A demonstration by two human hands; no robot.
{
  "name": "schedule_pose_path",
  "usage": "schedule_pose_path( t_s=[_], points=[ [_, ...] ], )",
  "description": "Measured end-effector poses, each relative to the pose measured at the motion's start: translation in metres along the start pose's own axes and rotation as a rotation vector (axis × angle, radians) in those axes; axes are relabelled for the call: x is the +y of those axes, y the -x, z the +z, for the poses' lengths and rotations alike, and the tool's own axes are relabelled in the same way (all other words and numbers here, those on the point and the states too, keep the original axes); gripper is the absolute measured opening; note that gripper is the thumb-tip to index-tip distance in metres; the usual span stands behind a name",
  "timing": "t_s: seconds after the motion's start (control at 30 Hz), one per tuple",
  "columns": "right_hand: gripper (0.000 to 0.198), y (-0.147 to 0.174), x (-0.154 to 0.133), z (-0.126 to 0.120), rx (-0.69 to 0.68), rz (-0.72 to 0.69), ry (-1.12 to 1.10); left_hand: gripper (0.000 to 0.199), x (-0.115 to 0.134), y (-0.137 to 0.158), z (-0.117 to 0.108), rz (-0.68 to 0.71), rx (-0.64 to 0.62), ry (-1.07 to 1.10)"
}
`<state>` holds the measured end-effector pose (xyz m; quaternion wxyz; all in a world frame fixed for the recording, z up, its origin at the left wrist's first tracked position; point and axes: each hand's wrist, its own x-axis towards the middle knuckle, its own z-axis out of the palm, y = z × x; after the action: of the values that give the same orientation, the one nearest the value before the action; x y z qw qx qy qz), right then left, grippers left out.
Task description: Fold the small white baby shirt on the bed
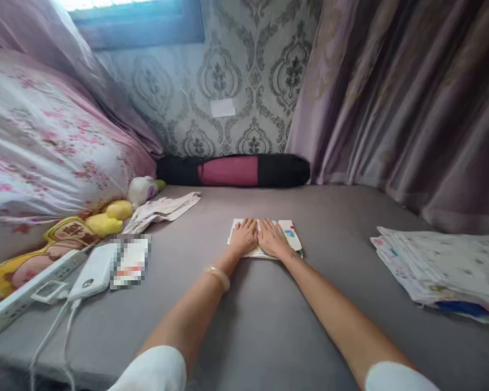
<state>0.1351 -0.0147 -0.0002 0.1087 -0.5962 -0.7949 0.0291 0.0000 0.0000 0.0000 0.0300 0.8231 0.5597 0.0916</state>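
A folded white cloth (292, 234) with a colourful print lies on the grey bed surface, straight ahead of me. Both palms press down on it side by side, near its middle. My left hand (245, 237) rests flat on the left part with its fingers stretched out, and a pale bangle circles that wrist. Beside it, my right hand (272, 238) lies flat on the right part, fingers pointing away from me. The hands cover much of the cloth's print. Its layered edge shows at the near right corner.
A stack of folded cloths (444, 266) lies at the right. At the left are a power strip (28, 288), a white power bank (95, 269) with cables, plush toys (106, 217) and a crumpled white cloth (163, 209). A black-and-pink roll (232, 171) lies against the wall.
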Motion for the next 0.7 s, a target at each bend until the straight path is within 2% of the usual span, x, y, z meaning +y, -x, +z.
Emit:
schedule_pose_path(
  t_s=[0.17,0.3,0.4,0.5,0.7],
  points=[
    [0.06,0.0,-0.002,0.001,0.05,0.183,0.004,0.055,0.001,0.003,0.003,-0.128,0.062,0.0],
    [0.063,0.002,0.002,-0.002,0.052,0.322,0.01,0.064,0.001,0.003,0.003,-0.273,0.038,0.032],
    [0.062,0.007,0.012,-0.007,0.048,0.399,0.009,0.069,0.0,0.002,0.002,-0.324,0.033,0.05],
    [0.06,0.013,0.021,-0.011,0.014,0.39,-0.008,0.069,-0.009,0.002,0.001,-0.304,0.02,0.069],
    [0.06,0.015,0.027,-0.013,-0.003,0.383,-0.035,0.057,-0.041,0.006,0.001,-0.135,0.012,0.154]
  ],
)
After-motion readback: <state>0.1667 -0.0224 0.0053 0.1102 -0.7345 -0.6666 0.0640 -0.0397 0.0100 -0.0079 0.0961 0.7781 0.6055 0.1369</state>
